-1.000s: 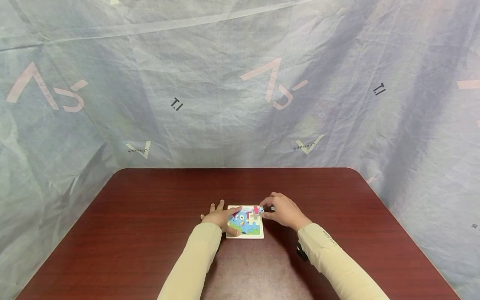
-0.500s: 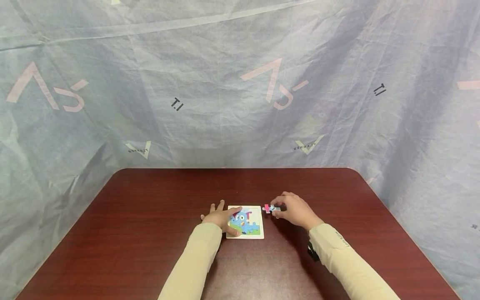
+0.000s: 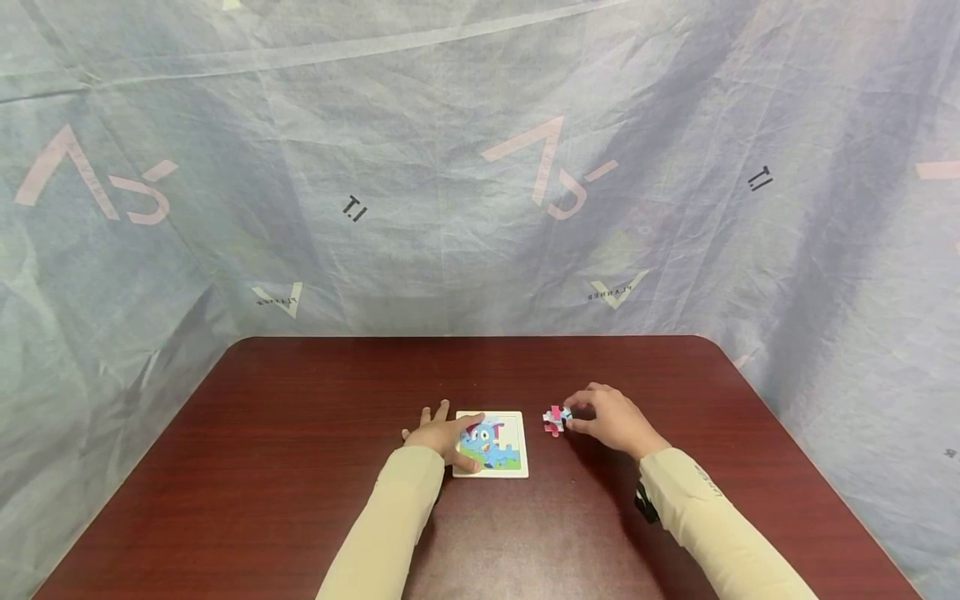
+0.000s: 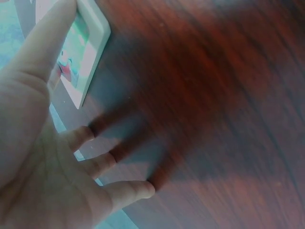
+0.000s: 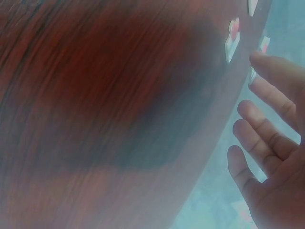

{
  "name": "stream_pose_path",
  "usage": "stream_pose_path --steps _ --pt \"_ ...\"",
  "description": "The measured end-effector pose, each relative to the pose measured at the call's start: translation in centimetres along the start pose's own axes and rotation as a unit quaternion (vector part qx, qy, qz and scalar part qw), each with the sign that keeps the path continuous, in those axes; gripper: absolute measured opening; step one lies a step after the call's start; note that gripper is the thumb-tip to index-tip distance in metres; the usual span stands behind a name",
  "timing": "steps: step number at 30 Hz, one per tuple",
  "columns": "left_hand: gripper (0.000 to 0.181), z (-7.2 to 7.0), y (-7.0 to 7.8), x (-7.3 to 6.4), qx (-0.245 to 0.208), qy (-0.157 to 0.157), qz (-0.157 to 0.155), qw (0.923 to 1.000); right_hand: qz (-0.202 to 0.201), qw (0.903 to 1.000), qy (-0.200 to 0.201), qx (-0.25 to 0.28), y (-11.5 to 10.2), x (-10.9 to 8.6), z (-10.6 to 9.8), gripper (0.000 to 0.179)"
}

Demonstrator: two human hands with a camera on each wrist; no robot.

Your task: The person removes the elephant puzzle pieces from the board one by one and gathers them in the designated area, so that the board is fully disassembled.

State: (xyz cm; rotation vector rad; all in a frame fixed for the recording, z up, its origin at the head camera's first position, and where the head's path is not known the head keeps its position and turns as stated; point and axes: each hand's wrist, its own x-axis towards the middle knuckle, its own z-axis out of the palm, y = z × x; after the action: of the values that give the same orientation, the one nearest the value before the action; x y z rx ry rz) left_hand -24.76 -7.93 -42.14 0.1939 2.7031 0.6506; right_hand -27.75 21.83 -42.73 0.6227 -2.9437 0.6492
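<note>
A white-framed jigsaw puzzle board (image 3: 491, 473) with a blue cartoon animal lies on the table, its upper right part bare and pale. My left hand (image 3: 437, 439) rests over its left side, fingers spread, thumb and index finger reaching onto the board. To the right, my right hand (image 3: 611, 422) pinches a blue and white puzzle piece (image 3: 567, 415) between thumb and index finger. Right beside that piece lies another puzzle piece (image 3: 553, 425), pink and white; I cannot tell whether the two touch. In the right wrist view a loose puzzle piece (image 5: 232, 46) lies near the fingertips.
The dark red wooden table (image 3: 337, 383) has rounded far corners. A grey-blue cloth sheet (image 3: 442, 208) with printed letters hangs behind it and along both sides.
My right hand has moved right, away from the board, taking the pinched piece and pink pieces with it. The board's upper right is now uncovered. My left hand stays in place.
</note>
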Motion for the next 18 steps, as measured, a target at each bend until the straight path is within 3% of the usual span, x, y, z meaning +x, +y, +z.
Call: stream_pose_path --steps 6,18 --pt "0.083 0.2 0.0 0.1 0.001 0.002 -0.007 1.0000 -0.002 0.9999 0.011 -0.003 0.8 -0.4 -0.3 0.023" --pt "0.083 -0.2 0.3 -0.4 -0.005 -0.003 -0.010 0.9999 0.016 0.9999 -0.005 -0.003 1.9 -0.9 -0.7 0.024"
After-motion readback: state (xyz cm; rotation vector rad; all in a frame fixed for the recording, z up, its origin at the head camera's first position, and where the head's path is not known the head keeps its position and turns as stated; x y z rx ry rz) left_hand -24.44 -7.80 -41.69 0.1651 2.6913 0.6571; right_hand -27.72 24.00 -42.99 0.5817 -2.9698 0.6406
